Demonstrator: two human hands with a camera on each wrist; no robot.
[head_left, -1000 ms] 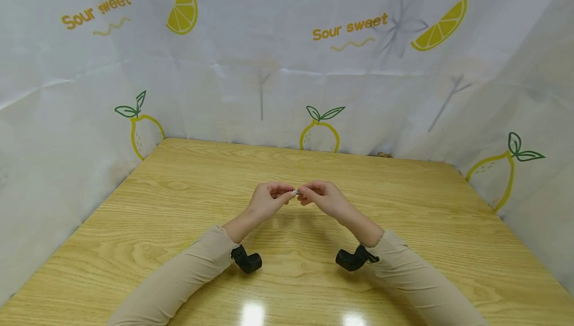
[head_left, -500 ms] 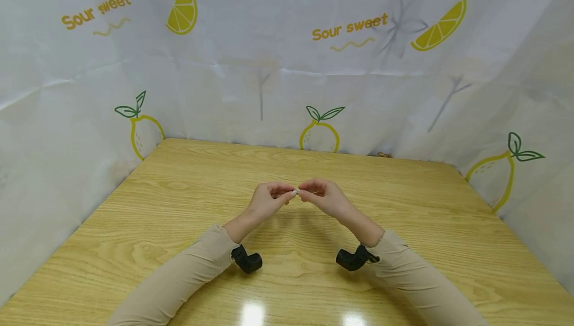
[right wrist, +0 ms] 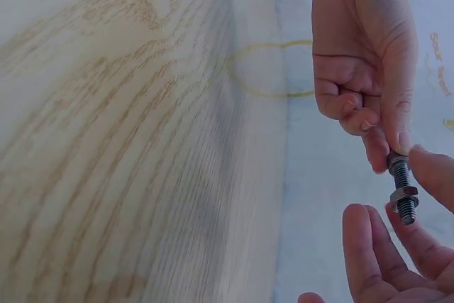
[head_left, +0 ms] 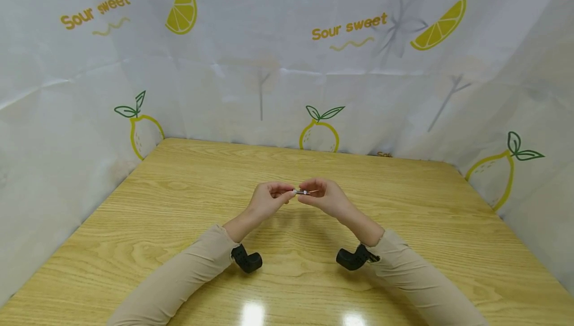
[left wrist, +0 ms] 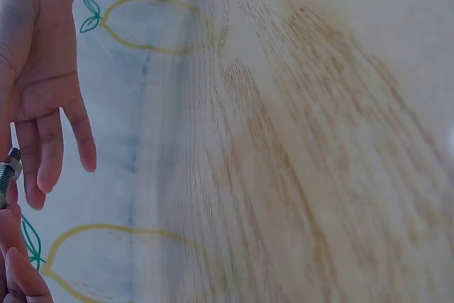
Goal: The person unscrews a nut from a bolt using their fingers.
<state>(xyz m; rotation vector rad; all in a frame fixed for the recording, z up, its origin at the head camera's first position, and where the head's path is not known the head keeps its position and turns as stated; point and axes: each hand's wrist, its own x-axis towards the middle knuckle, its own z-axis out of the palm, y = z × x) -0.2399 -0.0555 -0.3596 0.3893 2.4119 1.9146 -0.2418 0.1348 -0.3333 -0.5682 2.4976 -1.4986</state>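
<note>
My left hand (head_left: 267,201) pinches a small metal bolt (right wrist: 401,174) by its head end, between thumb and index finger. The threaded shaft sticks out toward my right hand (head_left: 332,200), with a hex nut (right wrist: 405,197) around it near the free tip. In the head view the nut (head_left: 305,192) lies between my right thumb and fingers, which are spread apart. The right wrist view shows the right index fingertip close beside the nut; whether they touch I cannot tell. In the left wrist view the bolt (left wrist: 6,178) is partly cut off at the edge.
Both hands are above a light wooden table (head_left: 215,166). A white cloth printed with lemons (head_left: 287,27) surrounds its back and sides. Black camera mounts (head_left: 247,261) sit at both wrists, below beige sleeves.
My right thumb and fingers have parted, baring the bolt's shaft and nut that they covered before. The left hand keeps its hold in the same place.
</note>
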